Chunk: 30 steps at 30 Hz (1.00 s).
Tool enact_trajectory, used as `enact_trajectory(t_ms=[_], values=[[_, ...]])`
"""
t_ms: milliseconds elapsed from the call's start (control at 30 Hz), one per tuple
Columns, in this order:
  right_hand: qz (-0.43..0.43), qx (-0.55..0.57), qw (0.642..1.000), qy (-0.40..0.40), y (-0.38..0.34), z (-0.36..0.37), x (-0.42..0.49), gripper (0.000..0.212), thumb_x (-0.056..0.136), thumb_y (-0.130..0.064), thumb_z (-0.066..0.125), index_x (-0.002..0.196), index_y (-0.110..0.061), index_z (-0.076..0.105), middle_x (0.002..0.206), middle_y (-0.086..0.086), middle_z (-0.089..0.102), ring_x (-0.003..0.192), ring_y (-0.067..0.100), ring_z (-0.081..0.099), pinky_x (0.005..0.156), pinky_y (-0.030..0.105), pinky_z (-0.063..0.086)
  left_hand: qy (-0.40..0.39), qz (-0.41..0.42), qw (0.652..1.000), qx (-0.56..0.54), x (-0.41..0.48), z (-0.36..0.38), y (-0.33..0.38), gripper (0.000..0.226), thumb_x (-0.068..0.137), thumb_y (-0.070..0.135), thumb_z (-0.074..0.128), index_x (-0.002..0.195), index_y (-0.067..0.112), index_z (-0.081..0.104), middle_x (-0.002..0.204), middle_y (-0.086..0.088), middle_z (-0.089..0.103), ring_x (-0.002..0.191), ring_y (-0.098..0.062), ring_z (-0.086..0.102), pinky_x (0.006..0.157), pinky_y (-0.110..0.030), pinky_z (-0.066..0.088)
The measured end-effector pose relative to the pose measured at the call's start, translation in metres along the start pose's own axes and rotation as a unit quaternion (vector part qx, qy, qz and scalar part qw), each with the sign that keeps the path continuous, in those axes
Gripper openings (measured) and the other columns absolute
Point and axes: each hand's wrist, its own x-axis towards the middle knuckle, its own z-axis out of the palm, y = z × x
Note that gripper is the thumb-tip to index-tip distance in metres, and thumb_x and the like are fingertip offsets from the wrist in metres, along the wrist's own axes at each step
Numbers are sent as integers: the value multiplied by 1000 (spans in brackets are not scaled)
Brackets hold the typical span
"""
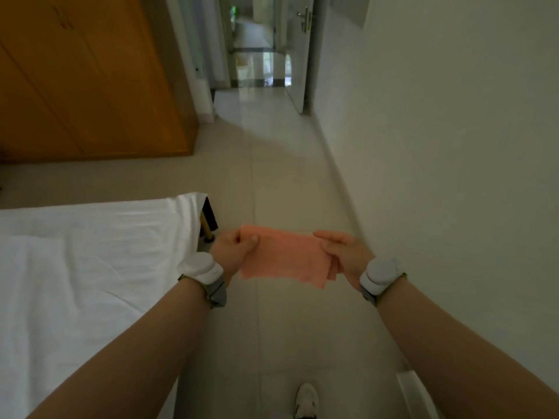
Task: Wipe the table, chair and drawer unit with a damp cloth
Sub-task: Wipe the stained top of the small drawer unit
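Both hands are stretched out in front of the person in the head view, holding a salmon-pink cloth [284,258] between them in the air above the floor. The left hand [234,247] pinches the cloth's upper left corner, thumb laid across the fabric and fingers curled behind it. The right hand [341,249] grips the right edge, where the fabric bunches into a few folds under the fingers. The cloth hangs spread in a rough rectangle, its lower edge loose and touching nothing. Each wrist carries a rounded pale device on a grey strap, one on the left wrist [202,267] and one on the right wrist [379,275]. To the left stands a bed [90,252] covered with a wrinkled white sheet, its corner near the left hand, and a brass-coloured bed leg [207,228] shows just under that corner. Beyond the bed a wooden wardrobe [90,86] with orange-brown doors stands against the far left. Pale floor tiles [272,161] run forward to an open door [298,55] with a metal handle [305,18], and a plain light wall [453,146] fills the right side. At the bottom edge a white shoe [306,400] rests on the tiles, and beside it, against the wall, sits a white edge [414,394], possibly part of some furniture, too cropped to tell.
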Motion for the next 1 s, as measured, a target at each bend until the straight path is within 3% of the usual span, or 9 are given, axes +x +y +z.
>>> enact_trajectory(t_ms=[100,167,233,367,533,667,733,867,1000], values=[[-62,-132,989,-28,-25,-11,35,42,86,-13,66,127,-11,56,104,-3,61,76,5,59,54,8,45,59,22,997,42,29,5,14,58,90,31,57,141,12,34,135,-16,48,118,-32,51,92,-35,44],[-109,-279,953,-49,-43,-16,64,46,80,-16,71,124,-14,59,107,-4,57,91,12,58,66,12,47,64,39,995,65,51,7,21,68,90,28,57,147,16,21,143,-11,41,129,-29,42,96,-29,36],[-136,-339,929,-59,-58,-13,85,29,81,-15,68,110,-12,64,97,-1,61,89,20,59,73,29,52,39,61,988,135,65,4,25,60,91,27,55,144,18,29,144,-7,41,130,-23,41,100,-26,32],[-220,-371,902,-35,-86,-4,135,7,81,-8,64,78,-3,67,76,11,65,72,28,59,61,32,46,30,70,980,183,95,-9,34,41,84,35,62,124,25,55,110,8,57,98,-10,53,81,-19,39],[-212,-338,917,-23,-115,21,213,13,83,-9,62,83,2,68,86,19,68,83,36,63,72,43,52,80,133,960,235,160,-30,52,12,83,31,62,76,25,55,83,3,55,80,-17,55,71,-26,45],[-120,-295,947,-47,-132,56,274,46,95,-31,51,136,-11,45,141,9,45,129,26,44,104,33,36,110,127,978,127,221,-45,76,16,89,30,50,74,26,46,68,6,55,60,-9,53,53,-18,41],[-58,-250,963,-88,-141,74,301,56,96,-42,44,144,-14,34,148,7,37,134,25,38,111,33,28,124,139,976,110,252,-52,90,18,89,29,50,73,27,42,64,6,55,58,-10,54,49,-17,42],[123,108,966,-200,-167,104,351,55,95,-57,34,124,-14,52,117,14,64,102,29,64,84,39,53,30,127,990,58,312,-58,111,13,85,37,58,75,34,50,63,9,61,55,-8,61,45,-19,48],[97,128,964,-212,-189,115,387,54,99,-43,32,108,-1,65,92,26,69,74,33,68,58,33,56,-45,165,985,30,355,-63,125,8,93,23,53,94,29,58,89,5,64,85,-13,62,80,-30,52]])
